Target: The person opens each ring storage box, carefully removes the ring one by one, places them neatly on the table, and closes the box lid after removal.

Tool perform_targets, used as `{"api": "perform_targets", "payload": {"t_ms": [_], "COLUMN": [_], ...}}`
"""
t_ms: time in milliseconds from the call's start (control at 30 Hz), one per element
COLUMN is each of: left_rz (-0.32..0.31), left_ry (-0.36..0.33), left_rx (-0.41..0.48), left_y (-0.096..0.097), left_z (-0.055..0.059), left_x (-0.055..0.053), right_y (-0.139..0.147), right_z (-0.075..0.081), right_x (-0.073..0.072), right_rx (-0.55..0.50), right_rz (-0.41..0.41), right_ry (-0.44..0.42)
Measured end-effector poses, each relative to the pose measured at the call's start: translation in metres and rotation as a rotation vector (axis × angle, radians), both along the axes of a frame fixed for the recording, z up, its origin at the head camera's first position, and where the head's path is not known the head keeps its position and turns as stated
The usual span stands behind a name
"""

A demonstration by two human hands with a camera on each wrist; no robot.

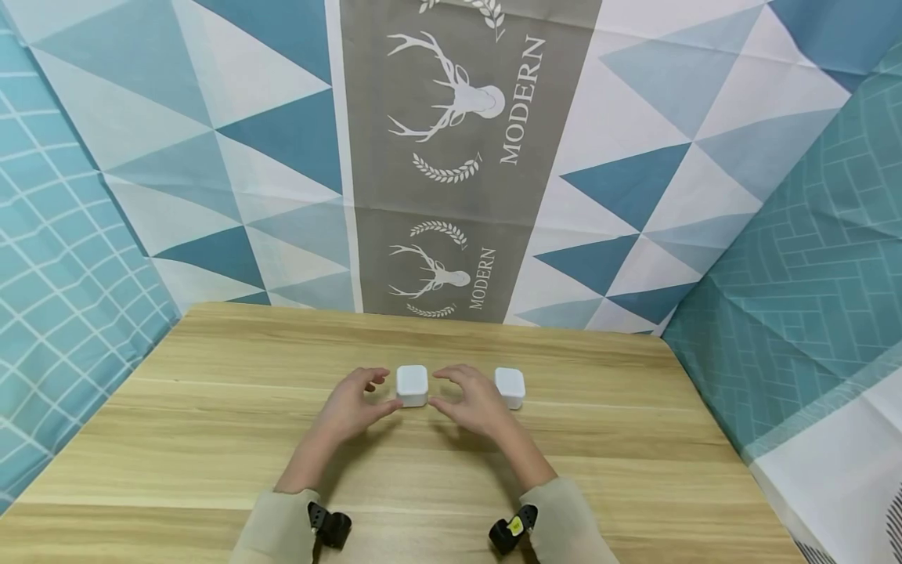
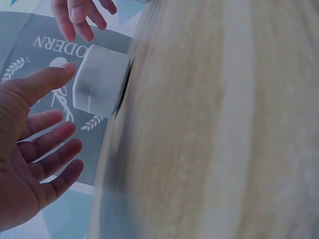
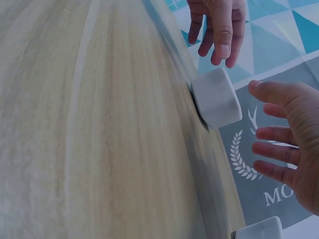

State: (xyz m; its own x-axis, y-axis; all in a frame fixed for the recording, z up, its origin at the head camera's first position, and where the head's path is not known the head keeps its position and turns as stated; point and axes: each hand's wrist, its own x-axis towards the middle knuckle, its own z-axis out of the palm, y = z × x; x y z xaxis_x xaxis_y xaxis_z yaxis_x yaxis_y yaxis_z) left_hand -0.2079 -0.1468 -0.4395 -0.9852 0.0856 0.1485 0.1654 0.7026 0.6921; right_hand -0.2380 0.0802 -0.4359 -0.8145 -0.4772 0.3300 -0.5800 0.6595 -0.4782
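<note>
A small white box with rounded corners (image 1: 412, 385) stands on the wooden table between the two hands. To its left is my left hand (image 1: 357, 403), fingers spread and loosely bent, the thumb tip right at the box's near left edge. My right hand (image 1: 468, 398) mirrors it on the other side, thumb pointing in at the box's near right edge. Both wrist views show a gap between each hand's fingers and the white box (image 2: 101, 79). Neither hand grips anything. A second white box (image 1: 510, 388) sits just right of the right hand, and its top peeks in low in the right wrist view.
The wooden table (image 1: 211, 439) ends at a back edge against a hanging cloth (image 1: 437, 188) printed with deer heads and triangles. Blue patterned cloths hang along the left side (image 1: 63, 235) and the right side (image 1: 796, 258). Each wrist wears a black strapped camera (image 1: 331, 526).
</note>
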Motion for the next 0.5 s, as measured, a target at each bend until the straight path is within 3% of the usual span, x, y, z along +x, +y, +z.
{"api": "perform_targets", "payload": {"t_ms": [500], "left_rz": [0.0], "left_ry": [-0.031], "left_rx": [0.027], "left_y": [0.0046], "left_z": [-0.0034], "left_x": [-0.0039], "right_y": [-0.0066], "right_z": [-0.0045], "right_x": [-0.0061], "right_rx": [0.033], "right_rz": [0.003], "right_ry": [-0.02]}}
